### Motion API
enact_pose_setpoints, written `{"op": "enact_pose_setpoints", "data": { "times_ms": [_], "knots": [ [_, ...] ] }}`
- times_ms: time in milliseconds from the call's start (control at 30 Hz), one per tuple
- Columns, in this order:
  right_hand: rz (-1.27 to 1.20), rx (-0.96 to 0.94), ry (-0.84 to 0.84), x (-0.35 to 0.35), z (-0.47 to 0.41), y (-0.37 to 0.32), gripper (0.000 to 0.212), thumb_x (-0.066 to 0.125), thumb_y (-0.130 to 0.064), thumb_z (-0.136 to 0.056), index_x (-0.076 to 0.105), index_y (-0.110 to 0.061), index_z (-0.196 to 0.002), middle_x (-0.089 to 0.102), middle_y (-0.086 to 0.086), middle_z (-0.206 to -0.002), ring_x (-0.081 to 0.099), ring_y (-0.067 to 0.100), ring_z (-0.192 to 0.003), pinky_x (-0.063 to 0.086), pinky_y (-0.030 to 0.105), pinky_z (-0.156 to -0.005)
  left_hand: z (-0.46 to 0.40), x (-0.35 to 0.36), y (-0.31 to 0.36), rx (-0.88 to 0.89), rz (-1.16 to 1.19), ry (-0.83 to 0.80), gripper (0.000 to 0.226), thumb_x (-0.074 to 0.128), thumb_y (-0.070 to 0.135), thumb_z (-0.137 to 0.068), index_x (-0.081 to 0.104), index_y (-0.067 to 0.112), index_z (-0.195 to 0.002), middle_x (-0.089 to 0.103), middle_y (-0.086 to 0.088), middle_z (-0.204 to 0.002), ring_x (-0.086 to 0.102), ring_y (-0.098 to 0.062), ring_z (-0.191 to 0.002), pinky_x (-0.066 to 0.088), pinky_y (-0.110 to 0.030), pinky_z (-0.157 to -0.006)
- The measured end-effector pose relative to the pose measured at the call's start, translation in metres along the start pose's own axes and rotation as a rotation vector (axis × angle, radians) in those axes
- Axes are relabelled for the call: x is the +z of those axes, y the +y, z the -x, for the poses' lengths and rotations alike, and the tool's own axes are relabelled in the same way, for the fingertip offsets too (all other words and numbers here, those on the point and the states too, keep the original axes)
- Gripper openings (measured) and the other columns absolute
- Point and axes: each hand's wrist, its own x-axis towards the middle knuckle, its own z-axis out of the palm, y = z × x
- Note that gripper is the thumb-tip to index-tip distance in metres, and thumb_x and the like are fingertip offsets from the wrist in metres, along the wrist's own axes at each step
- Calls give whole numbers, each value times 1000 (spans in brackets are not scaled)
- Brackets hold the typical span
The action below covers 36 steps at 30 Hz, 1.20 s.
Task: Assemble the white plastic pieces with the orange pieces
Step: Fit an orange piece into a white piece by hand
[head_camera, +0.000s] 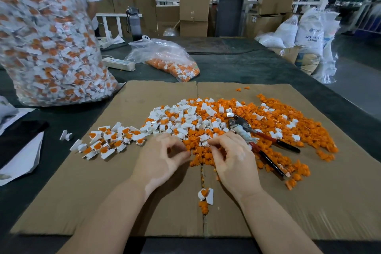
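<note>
Mixed heap of white pieces (185, 121) and orange pieces (288, 130) mid-cardboard (82, 192), far of both hands. Left hand (162, 159) blurred, thumb meeting forefinger, contents unclear; right hand (228, 154) fingers curled at heap's near edge, grip unclear. Risk: pliers (257, 138) just right snagging fingers, scattering pieces.

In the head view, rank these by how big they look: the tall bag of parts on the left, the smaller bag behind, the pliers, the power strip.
1. tall bag, though nearest
2. smaller bag
3. pliers
4. power strip
</note>
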Motion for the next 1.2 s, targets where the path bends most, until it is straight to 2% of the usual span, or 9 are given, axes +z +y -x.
{"op": "enact_pose_setpoints", "data": {
  "times_ms": [200, 300, 367, 533, 633, 733, 867, 1067, 1200],
  "knots": [
    [-10, -34, -27, 0, 1, -1, 11, 70, 2, -76, 69, -8, -81, 64, 0, -78, 60, 17, -78, 53, 32, -69, 0, 13, 2, 30, -119, -111, 19, 67, 45, -79, 70, 29, -89, 51, 18, -83, 45, -7, -87, 38, -26, -78],
    [-18, -56, -74, -1, 2, -3, 11, 67, -9, -80, 72, -12, -90, 68, -1, -84, 62, 18, -82, 52, 39, -71, 0, 13, 10, 3, 84, -74, 1, 67, 39, -81, 66, 39, -80, 56, 20, -78, 48, -2, -81, 36, -18, -70],
    [-53, -64, -103, -2, 2, -4, 13, 67, -10, -81, 73, -13, -93, 70, -2, -86, 64, 17, -83, 52, 40, -73, 0, 15, 14, -10, 211, -71, 11, 65, 36, -84, 64, 45, -79, 60, 20, -77, 52, -1, -79, 37, -15, -65],
    [-99, -16, -108, -2, 2, -2, 14, 68, -2, -81, 73, -9, -93, 70, 1, -86, 64, 16, -84, 54, 31, -78, 1, 21, 17, -21, 239, -88, 15, 62, 28, -88, 72, 31, -99, 67, 14, -90, 57, -3, -86, 43, -21, -73],
    [-57, 32, -24, -1, 1, -2, 12, 67, -3, -82, 72, -4, -93, 70, 5, -84, 65, 17, -82, 53, 25, -78, -3, 19, 10, -138, 220, 96, 14, 66, 24, -86, 70, 28, -99, 63, 13, -92, 53, 1, -79, 36, -11, -65],
    [-45, 53, 32, 0, -1, -2, 12, 67, -2, -82, 72, -2, -92, 69, 5, -83, 66, 15, -79, 51, 20, -76, -9, 12, -3, -296, 103, 249, 16, 62, 16, -89, 67, 21, -103, 59, 1, -102, 52, -6, -84, 39, -18, -73],
    [-36, 58, 37, 1, -1, -2, 12, 67, -2, -82, 72, -2, -92, 69, 5, -83, 66, 14, -80, 51, 19, -76, -13, 8, -11, -311, -1, 162, 25, 63, 17, -88, 63, 19, -113, 52, 0, -108, 55, -15, -98, 41, -24, -88],
    [-41, 75, 16, 0, -1, -2, 12, 65, -3, -84, 71, -3, -94, 69, 5, -85, 65, 13, -81, 50, 17, -76, -14, 6, -14, -325, -37, 163, 15, 68, 15, -84, 56, 21, -78, 55, 5, -81, 52, -11, -77, 32, -14, -58],
    [-37, 88, 9, 0, 0, -3, 12, 65, -1, -83, 71, -2, -93, 68, 6, -85, 65, 14, -81, 42, 12, -81, -15, 6, -12, -310, -25, 128, 13, 65, 19, -87, 63, 19, -100, 61, 3, -96, 58, -16, -93, 41, -22, -76]
  ]
}}
